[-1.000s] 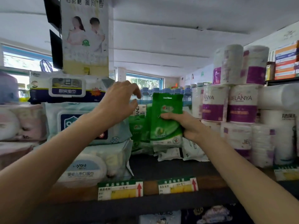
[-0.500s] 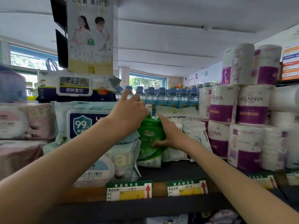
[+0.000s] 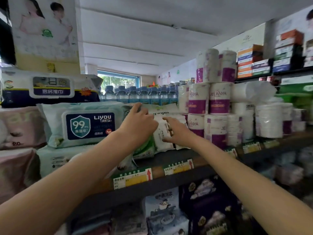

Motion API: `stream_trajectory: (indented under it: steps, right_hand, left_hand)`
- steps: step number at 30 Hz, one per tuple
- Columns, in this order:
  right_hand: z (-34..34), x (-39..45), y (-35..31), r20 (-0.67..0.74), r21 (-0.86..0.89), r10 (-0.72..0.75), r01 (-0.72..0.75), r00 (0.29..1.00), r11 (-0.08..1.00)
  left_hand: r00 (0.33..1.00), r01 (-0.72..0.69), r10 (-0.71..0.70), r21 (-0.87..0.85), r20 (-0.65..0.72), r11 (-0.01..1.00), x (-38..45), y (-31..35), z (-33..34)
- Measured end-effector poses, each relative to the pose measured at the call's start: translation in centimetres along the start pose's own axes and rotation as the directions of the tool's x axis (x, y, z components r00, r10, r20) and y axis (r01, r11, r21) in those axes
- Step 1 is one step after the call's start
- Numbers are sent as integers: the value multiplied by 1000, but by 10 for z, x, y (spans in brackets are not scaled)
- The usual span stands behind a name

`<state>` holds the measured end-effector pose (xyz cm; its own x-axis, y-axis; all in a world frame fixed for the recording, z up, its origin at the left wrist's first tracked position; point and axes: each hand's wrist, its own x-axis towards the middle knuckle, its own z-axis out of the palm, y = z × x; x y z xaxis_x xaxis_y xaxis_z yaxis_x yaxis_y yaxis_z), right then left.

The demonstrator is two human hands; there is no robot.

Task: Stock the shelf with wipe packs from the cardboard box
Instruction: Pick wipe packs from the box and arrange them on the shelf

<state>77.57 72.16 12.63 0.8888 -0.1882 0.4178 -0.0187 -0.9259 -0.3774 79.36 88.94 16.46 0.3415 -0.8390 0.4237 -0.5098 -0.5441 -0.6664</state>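
Note:
Small green wipe packs [image 3: 146,148] stand upright on the dark shelf [image 3: 177,157], mostly hidden behind my left hand [image 3: 139,123]. That hand lies against their front and top, its fingertips reaching the upper edge of the row. To the right stand white wipe packs [image 3: 161,139], with a flat white "wipes" pack [image 3: 160,110] lying on top. My right hand [image 3: 177,132] presses its straight fingers against the front of the white packs and holds nothing. The cardboard box is out of view.
Large Liyou wipe packs [image 3: 88,124] are stacked on the left, touching my left forearm. Purple-and-white paper rolls [image 3: 215,106] fill the shelf to the right. Water bottles [image 3: 138,95] line up behind. Price tags [image 3: 133,178] hang on the shelf's front edge, with more goods below.
My right hand put the green pack into the row beside the other green packs and let go. It now touches the white packs. My left hand dropped onto the green packs.

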Motion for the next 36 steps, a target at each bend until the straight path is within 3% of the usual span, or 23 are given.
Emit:
stream_trajectory:
  steps: [5, 9, 12, 16, 19, 22, 24, 29, 32, 36]
  right_hand:
    - [-37, -112, -7, -170, 21, 186, -185, 968, 983]
    - [-43, -260, -7, -11, 77, 521, -519, 853, 851]
    - [-30, -394, -7, 102, 19, 737, -742, 668, 670]
    - [-16, -569, -30, 152, 52, 942, -954, 301, 296]
    - [-6, -681, -53, 176, 153, 982, -988, 66, 39]
    - [10, -778, -72, 197, 304, 979, -947, -47, -106]
    - [26, -835, -83, 208, 257, 969, -948, -135, -187]
    - [77, -961, -94, 274, 187, 931, -936, -242, -299]
    - [113, -1024, -91, 280, 117, 905, -925, -319, -362]
    - [163, -1086, -79, 233, -35, 903, -931, -360, -362]
  left_hand:
    - [950, -287, 239, -265, -199, 921, -24, 64, -25]
    - [835, -549, 469, -390, -287, 740, -65, 160, -38]
    - [687, -715, 662, -446, -301, 539, -112, 249, -49]
    - [443, -845, 824, -472, -353, 251, -189, 364, -90]
    - [284, -886, 873, -457, -396, 81, -250, 432, -131]
    - [115, -911, 896, -405, -429, -77, -308, 486, -169]
    - [13, -916, 898, -366, -440, -166, -344, 515, -190]
    - [-67, -834, 931, -491, -358, -250, -422, 594, -219]
    - [-85, -781, 950, -572, -300, -250, -468, 642, -226]
    - [-142, -757, 966, -605, -216, -247, -529, 703, -219]
